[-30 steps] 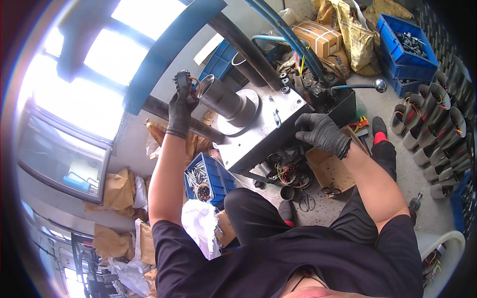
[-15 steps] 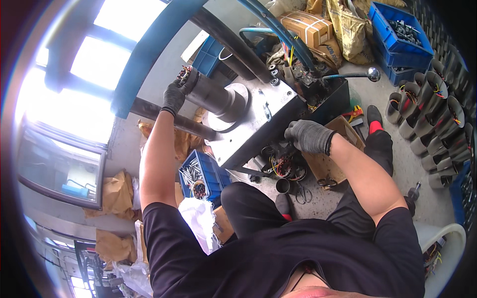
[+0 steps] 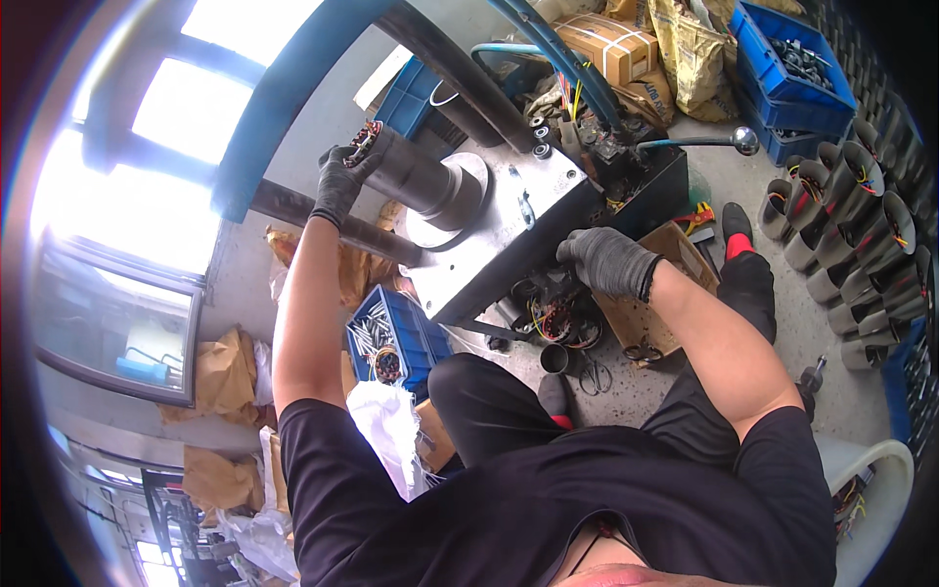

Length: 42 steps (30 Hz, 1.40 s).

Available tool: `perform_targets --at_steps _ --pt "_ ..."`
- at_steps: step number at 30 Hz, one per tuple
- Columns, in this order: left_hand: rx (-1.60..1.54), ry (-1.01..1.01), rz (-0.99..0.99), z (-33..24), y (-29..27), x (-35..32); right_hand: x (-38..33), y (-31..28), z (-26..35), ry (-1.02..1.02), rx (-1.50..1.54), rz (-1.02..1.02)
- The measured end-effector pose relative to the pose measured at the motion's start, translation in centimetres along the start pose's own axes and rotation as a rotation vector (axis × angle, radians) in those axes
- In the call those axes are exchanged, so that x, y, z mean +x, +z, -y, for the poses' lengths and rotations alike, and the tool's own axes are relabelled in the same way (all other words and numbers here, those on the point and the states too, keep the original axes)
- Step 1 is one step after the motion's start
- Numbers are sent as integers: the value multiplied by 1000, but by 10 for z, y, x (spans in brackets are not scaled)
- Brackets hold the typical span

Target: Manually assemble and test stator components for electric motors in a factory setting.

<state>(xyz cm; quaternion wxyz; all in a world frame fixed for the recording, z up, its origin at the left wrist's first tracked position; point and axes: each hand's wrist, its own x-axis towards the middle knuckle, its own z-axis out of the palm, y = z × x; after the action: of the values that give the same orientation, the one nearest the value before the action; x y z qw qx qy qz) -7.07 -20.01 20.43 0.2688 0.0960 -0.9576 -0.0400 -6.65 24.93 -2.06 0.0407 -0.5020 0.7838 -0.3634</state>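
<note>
My left hand [image 3: 340, 186], in a dark grey glove, is closed at the upper end of a dark metal cylinder [image 3: 411, 174]. Copper windings with red and white bits, like those of a motor stator [image 3: 366, 143], show at that end beside my fingers. The cylinder stands on a round flange [image 3: 476, 201] on the steel press table [image 3: 509, 245]. My right hand [image 3: 608, 262], gloved alike, is curled into a fist off the table's near right edge; anything inside it is hidden. A small blue-handled tool [image 3: 526, 209] lies on the table between my hands.
Dark press columns [image 3: 455, 83] rise behind the cylinder. A lever with a ball knob [image 3: 745, 141] sticks out to the right. Blue crates [image 3: 416, 347] of metal parts, a cardboard box [image 3: 636, 328], scissors [image 3: 595, 377] and rows of metal sleeves [image 3: 856, 259] surround the table.
My left hand has slid slightly down the cylinder's end, so more of the windings shows. My right hand stays nearly in place, still curled. The whole view has shifted slightly.
</note>
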Motion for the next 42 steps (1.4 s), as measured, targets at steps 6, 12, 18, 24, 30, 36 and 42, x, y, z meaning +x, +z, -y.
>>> perform_targets --at_steps 6,12,18,24,30,36,42 --pt "-353 -247 176 -18 9 -3 -6 3 -4 -47 -114 64" --pt "-284 -258 77 -10 17 -6 -6 6 -6 -7 -51 114" --pt "-139 -192 145 -2 19 3 -11 1 -7 13 -10 150" --pt "-254 -184 162 11 17 3 -5 3 -4 -9 -6 174" --pt "-221 -182 54 -29 19 -13 -7 7 -2 -4 -52 223" --pt "-173 -226 -4 -13 19 -8 -12 8 -6 -24 -45 252" --pt "-137 -271 7 -35 22 -12 -17 2 -12 19 -75 292"
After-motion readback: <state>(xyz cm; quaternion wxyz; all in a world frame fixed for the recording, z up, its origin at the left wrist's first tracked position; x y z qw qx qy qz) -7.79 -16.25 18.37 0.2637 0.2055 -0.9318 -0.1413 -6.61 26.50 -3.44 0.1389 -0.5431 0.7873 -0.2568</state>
